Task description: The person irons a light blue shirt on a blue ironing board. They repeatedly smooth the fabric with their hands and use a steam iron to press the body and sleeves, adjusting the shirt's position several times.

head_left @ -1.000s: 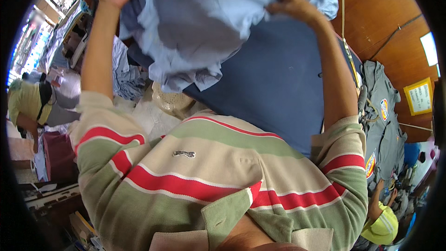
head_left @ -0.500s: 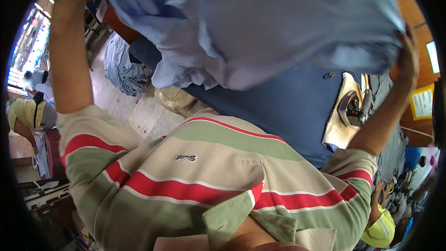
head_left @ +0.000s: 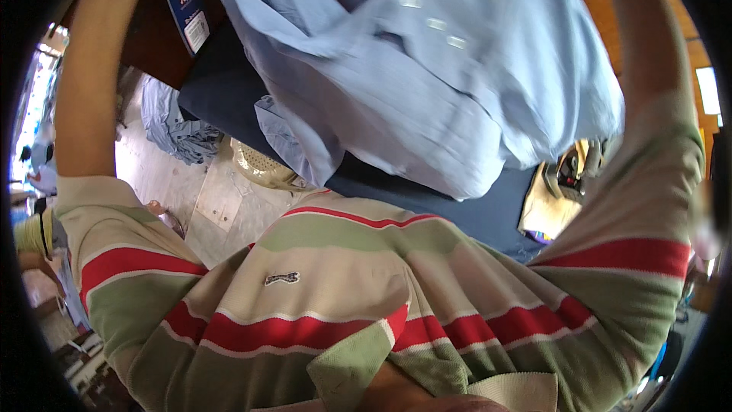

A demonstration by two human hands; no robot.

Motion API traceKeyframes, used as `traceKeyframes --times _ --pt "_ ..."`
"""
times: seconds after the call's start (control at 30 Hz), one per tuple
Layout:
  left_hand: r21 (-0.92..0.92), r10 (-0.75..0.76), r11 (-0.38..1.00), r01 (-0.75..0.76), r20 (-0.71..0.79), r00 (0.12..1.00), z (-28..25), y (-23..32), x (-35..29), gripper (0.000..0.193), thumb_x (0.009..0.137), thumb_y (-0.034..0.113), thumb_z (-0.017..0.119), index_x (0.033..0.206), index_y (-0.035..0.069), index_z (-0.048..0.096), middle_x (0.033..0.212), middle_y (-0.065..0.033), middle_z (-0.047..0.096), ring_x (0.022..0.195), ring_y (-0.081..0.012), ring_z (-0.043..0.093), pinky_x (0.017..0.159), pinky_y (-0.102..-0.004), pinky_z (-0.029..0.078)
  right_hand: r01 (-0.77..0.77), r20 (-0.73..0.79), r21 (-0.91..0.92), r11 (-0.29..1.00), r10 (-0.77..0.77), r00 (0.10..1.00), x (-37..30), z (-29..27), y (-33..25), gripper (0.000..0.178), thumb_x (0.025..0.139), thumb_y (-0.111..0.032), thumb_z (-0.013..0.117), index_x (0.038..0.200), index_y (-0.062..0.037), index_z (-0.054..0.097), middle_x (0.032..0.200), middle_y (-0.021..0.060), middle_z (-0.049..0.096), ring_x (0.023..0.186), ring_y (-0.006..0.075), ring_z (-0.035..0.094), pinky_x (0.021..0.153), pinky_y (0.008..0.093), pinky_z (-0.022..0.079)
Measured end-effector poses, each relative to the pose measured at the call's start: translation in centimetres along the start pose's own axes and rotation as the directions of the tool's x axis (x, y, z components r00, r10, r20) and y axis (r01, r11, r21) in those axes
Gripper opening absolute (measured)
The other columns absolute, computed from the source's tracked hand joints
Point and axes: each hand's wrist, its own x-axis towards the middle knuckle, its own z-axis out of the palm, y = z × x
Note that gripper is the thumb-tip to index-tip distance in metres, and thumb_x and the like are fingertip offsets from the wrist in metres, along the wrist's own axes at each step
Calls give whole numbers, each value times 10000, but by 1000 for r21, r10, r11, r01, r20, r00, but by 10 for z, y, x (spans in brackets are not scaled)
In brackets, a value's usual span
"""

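Note:
A light blue garment (head_left: 366, 84), probably a shirt, hangs spread out in front of me over a table covered in dark blue cloth (head_left: 396, 191). Three small pale rectangular marks run in a row down its front. Both my forearms, the left one (head_left: 95, 99) and the right one (head_left: 648, 23), reach up past the top edge on either side of the garment. My hands lie outside the picture, so their grip on the cloth is hidden. The garment's lower folds hang low over the table's near side.
An iron (head_left: 570, 172) rests on a tan pad (head_left: 545, 210) at the right, partly covered by my sleeve. Left of the table are a cream perforated stool (head_left: 263, 168) and a heap of blue cloth (head_left: 171, 126). A dark blue tag (head_left: 181, 0) hangs at upper left.
Both arms have stretched higher, and my right hand has left the picture. The garment has opened out and hangs lower, covering more of the table and part of the iron.

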Motion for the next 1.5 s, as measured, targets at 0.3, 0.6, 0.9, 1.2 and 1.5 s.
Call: traceKeyframes --times 0.3,0.6,0.9,1.2,1.5 --pt "651 -184 731 206 -102 978 -147 -232 -66 446 929 221 488 1331 41 420 1335 -80 459 1202 -192 451 981 -312 360 -126 427 -319 939 261 866 -226 93 178 423 853 -286 515 1211 -62 533 1101 196 599 993 320 592 835 396 479" --pt "894 198 297 335 -401 894 -147 -314 -221 563 866 324 567 1314 20 413 1329 -159 446 1208 -304 440 990 -399 345 -825 -90 -465 321 910 405 -446 113 152 388 794 -196 580 1171 -104 562 1144 189 584 1073 367 538 898 430 432" --pt "842 -1 2 540 -540 842 -110 -317 -225 576 835 423 561 1265 51 475 1382 -139 389 1266 -316 362 1002 -460 308 -768 -407 545 336 907 109 -471 80 255 305 848 -208 577 1043 25 589 856 133 640 733 183 612 706 318 482" --pt "382 -61 811 443 -697 714 -129 -276 -211 571 914 379 493 1305 -28 407 1234 -167 507 1090 -233 503 944 -322 387 -784 468 -38 620 704 534 -477 99 -2 300 759 -270 681 796 14 594 750 120 566 692 212 551 631 345 438" --pt "981 426 183 -64 -20 904 -104 -253 -150 493 867 183 579 1292 -6 416 1283 -179 477 1180 -313 447 1018 -357 319 -647 629 723 242 156 762 -323 122 -83 389 809 -107 591 1188 -35 537 1274 95 508 1080 188 534 862 310 439"
